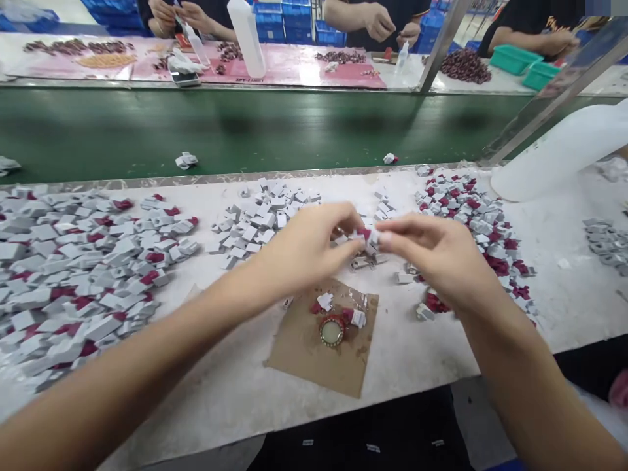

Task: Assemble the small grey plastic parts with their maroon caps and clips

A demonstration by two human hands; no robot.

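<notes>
Both hands [321, 237] [441, 255], maroon-white piece [366, 233] between

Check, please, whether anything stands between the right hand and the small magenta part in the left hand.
Nothing visible does: the right hand is directly beside the part pinched by the left hand, though blur hides exact contact.

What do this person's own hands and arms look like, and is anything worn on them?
The left hand and right hand are bare, with no gloves. Both forearms are slim and uncovered as far as the picture shows, with no sleeve, watch or bracelet visible. Blur hides finer detail at the fingertips.
</notes>
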